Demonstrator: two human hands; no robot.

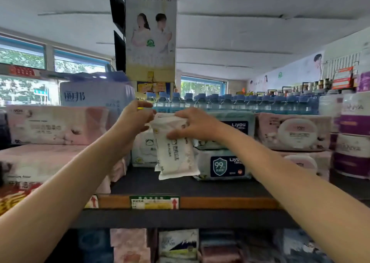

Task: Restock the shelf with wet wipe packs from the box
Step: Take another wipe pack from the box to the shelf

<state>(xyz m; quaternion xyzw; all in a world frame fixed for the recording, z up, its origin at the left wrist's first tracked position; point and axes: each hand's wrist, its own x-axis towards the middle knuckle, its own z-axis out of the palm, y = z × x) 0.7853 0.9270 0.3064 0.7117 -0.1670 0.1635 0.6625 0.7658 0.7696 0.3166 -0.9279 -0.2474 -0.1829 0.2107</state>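
Note:
A white wet wipe pack point(174, 154) stands upright on the dark top shelf point(180, 184), its lower end near the shelf board. My right hand point(195, 123) grips the pack's upper part, thumb on its front. My left hand point(136, 115) pinches the pack's top left corner. Behind it stands a white pack with a frog face point(145, 148). Blue Liyou wipe packs point(224, 165) are stacked just to the right. The box is not in view.
Large pink tissue packs point(58, 125) fill the shelf's left side, pink lidded wipe packs point(294, 131) the right. Water bottles point(240, 102) line the back. A price tag point(155, 202) sits on the wooden shelf edge. More packs point(178, 242) lie on the shelf below.

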